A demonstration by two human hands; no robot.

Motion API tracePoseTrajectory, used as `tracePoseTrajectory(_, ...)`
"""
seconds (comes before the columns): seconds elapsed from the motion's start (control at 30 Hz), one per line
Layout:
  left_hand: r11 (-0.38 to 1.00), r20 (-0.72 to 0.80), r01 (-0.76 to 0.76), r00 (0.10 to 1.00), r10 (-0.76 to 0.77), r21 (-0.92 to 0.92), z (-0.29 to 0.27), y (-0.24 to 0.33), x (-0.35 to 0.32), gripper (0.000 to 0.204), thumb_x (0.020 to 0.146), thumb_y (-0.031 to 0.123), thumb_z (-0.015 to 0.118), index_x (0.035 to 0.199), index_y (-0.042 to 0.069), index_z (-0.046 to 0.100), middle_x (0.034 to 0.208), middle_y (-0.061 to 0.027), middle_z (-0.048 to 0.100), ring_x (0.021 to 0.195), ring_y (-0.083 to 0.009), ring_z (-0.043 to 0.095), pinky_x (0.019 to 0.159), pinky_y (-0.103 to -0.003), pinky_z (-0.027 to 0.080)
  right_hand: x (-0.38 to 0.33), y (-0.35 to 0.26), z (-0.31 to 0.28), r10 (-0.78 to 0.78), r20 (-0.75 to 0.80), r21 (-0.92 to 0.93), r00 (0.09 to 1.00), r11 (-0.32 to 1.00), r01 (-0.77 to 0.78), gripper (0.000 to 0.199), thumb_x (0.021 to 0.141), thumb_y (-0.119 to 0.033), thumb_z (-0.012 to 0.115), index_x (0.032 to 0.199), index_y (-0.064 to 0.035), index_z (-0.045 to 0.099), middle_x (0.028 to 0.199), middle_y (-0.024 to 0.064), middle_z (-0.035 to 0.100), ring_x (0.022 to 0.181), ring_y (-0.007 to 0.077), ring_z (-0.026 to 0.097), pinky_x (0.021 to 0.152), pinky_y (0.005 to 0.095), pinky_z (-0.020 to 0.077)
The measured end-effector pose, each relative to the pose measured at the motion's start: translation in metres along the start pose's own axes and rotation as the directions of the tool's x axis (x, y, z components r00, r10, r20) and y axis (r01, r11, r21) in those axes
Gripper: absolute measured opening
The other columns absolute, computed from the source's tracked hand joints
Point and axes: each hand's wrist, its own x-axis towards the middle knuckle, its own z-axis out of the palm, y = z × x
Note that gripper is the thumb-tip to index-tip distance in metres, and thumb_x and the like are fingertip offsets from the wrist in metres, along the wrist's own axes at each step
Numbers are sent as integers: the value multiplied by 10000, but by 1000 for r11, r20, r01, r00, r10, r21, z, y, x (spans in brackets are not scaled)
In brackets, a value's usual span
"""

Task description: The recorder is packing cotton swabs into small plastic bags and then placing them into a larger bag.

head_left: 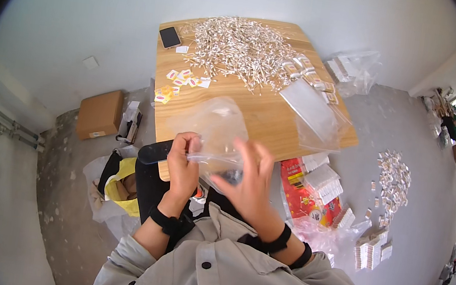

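Observation:
My left hand (pixel 183 162) pinches the edge of a clear plastic bag (pixel 217 119) at the table's near edge. The bag hangs limp and see-through over the wood, with a whitish strip along the edge toward me. At its other side is my right hand (pixel 252 175), a little blurred, its thumb and fingers spread apart and not closed on the bag. Farther off on the wooden table (pixel 266 121) lies a large loose heap of cotton swabs (pixel 241 48). Several small yellow-and-white cards (pixel 181 78) lie at the left.
A phone (pixel 170 37) rests at the table's far left corner. Small packs (pixel 308 72) and a stack of clear bags (pixel 312 105) lie on the right. On the floor are a cardboard box (pixel 99 114), a red bag (pixel 298 181), white bundles (pixel 373 250) and scattered small packs (pixel 393 180).

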Motion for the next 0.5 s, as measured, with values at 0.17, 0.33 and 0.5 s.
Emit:
tracePoseTrajectory(0.17,951,662,233,748,-42,-203,-4,24,-13,59,925,54,540,982,39,532,869,14,551,771,-71,481,718,-211,416,12,106,19,158,-151,216,976,969,-123,303,748,-8,607,1049,-46,610,929,83,599,816,216,601,762,298,487)
tracePoseTrajectory(0.33,718,666,622,682,-303,-310,-19,17,-3,171,819,3,624,932,51,505,818,7,552,800,-105,547,736,-229,435,4,115,18,345,197,774,918,519,-362,334,755,81,470,1040,-23,610,906,52,613,856,142,579,759,271,474)
tracePoseTrajectory(0.5,930,86,23,995,-58,367,-31,-30,6,261,703,-110,561,944,-10,552,761,-57,585,714,-158,567,669,-274,475,1,82,0,101,436,476,894,818,-325,185,837,-88,569,1005,-43,629,892,43,613,785,136,596,643,281,476)
